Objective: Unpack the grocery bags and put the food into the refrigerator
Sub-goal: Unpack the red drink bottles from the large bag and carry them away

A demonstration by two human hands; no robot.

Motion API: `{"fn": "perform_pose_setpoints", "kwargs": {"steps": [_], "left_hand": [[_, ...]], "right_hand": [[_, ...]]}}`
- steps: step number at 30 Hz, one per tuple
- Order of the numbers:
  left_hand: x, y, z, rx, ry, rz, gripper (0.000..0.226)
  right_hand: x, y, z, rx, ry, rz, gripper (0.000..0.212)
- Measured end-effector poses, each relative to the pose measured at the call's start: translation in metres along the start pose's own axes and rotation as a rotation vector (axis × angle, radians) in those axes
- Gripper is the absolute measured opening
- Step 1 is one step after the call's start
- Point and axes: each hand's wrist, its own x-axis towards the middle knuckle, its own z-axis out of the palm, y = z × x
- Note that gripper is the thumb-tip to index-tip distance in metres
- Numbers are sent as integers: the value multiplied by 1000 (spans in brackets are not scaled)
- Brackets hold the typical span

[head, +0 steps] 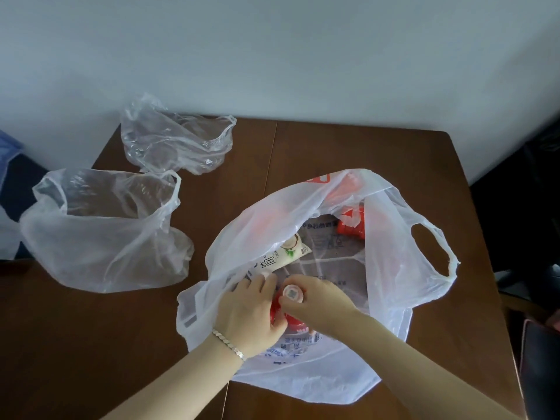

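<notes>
A white printed plastic bag [391,237] lies open on the brown table [303,147]. Inside it I see a white coconut-drink carton [281,256] lying flat and a red pack [351,225] at the far side. At the bag's near edge both hands meet on a red bottle [291,316] with a white cap [291,294]. My left hand [251,310] grips the bottle's body from the left. My right hand [318,301] curls round its cap end from the right. Most of the bottle is hidden by the hands.
Two clear plastic bags sit slack on the table's left: one [103,231] near the left edge, one [175,137] at the back by the wall. A dark chair [539,359] stands at the right. The table's front left is bare wood.
</notes>
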Motion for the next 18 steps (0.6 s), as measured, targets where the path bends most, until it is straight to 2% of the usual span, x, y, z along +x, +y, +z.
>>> {"fn": "perform_pose_setpoints", "kwargs": {"steps": [3, 7, 12, 16, 17, 18], "left_hand": [[0, -9, 3, -22, 95, 56, 52], [8, -6, 7, 2, 191, 212, 63], [13, -7, 20, 18, 211, 425, 45], [18, -10, 12, -26, 224, 409, 36], [19, -11, 11, -16, 230, 402, 37], [18, -13, 11, -8, 228, 409, 39]], "right_hand": [[0, -1, -1, 43, -63, 60, 34], [-5, 3, -10, 99, -173, 85, 33], [-6, 11, -19, 101, -284, 102, 23], [9, 13, -33, 223, -431, 142, 26], [19, 16, -35, 262, -386, 152, 25], [31, 20, -35, 256, -268, 156, 22]]}}
